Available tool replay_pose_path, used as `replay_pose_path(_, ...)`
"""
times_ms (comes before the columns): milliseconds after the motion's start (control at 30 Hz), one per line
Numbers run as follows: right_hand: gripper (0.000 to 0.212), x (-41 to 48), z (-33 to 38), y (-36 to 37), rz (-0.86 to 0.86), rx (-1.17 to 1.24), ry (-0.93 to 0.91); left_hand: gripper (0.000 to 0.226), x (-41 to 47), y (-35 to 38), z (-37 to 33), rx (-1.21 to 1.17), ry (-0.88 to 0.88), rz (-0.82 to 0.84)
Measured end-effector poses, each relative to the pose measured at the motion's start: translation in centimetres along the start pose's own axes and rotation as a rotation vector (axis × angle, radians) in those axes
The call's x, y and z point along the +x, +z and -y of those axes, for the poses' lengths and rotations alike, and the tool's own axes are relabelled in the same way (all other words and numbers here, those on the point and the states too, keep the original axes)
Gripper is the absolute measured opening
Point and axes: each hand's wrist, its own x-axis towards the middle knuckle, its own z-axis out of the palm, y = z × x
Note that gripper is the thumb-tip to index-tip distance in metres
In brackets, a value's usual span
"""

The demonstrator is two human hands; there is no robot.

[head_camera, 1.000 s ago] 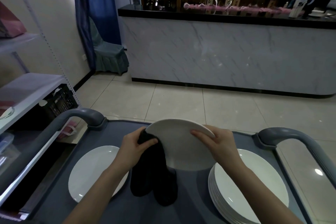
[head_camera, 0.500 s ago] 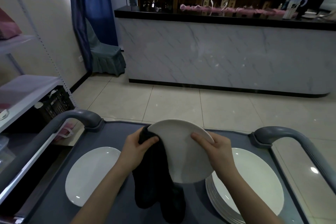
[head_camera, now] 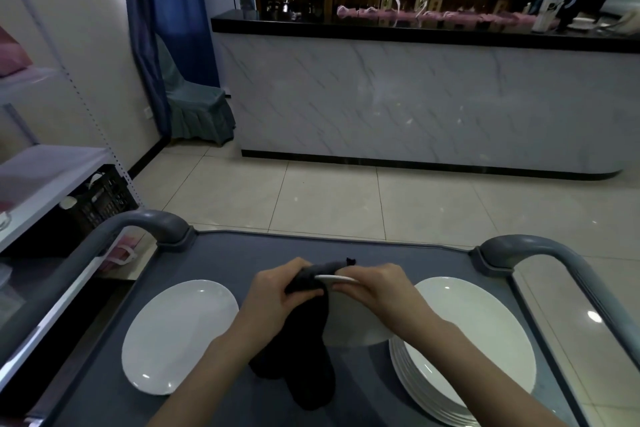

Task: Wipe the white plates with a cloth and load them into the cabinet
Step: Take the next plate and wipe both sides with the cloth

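Note:
Over the middle of a grey cart, I hold a white plate (head_camera: 349, 329) tipped so that its top rim points toward me. My right hand (head_camera: 377, 291) grips that rim from the right. My left hand (head_camera: 277, 298) pinches a dark cloth (head_camera: 304, 350) against the rim from the left; the cloth folds over the edge and hangs down to the cart top. A single white plate (head_camera: 173, 333) lies flat on the left of the cart. A stack of white plates (head_camera: 478, 340) sits on the right.
The cart top (head_camera: 311, 250) has curved grey handles at the left (head_camera: 138, 222) and right (head_camera: 540, 250). A white shelf unit (head_camera: 45, 177) with a black crate stands to the left. Tiled floor and a marble-fronted counter (head_camera: 415, 97) lie ahead.
The held plate has tipped from facing me to nearly edge-on. Both hands have come closer together at its top rim, and the cloth now wraps over that rim.

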Motion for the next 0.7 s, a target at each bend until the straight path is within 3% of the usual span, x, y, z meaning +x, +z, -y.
replay_pose_path(133,0.015,-1.2,-0.2,-0.5,-0.222,0.265,0.157,0.025,0.0,-1.5,1.2,-0.111,-0.153,-0.063)
replay_pose_path(233,0.017,-1.5,-0.3,-1.0,-0.286,0.435,0.271,0.015,0.1,-2.0,1.5,-0.194,-0.249,-0.075)
replay_pose_path(333,0.008,-1.0,-0.2,-1.4,-0.259,0.371,0.222,0.013,0.5,-2.2,1.0,-0.128,-0.214,-0.071)
replay_pose_path(500,0.019,0.6,0.1,-0.9,-0.076,0.071,0.026,0.021,1.9,-1.8,-1.6,0.032,0.021,0.073)
replay_pose_path(600,0.02,0.3,0.3,-0.7,-0.163,0.127,0.039,0.019,2.3,-1.6,-2.1,0.043,0.074,0.045)
replay_pose_path(700,0.013,-0.5,0.3,-0.9,-0.259,0.264,0.124,0.027,1.8,-2.0,-1.3,-0.028,-0.035,-0.08)
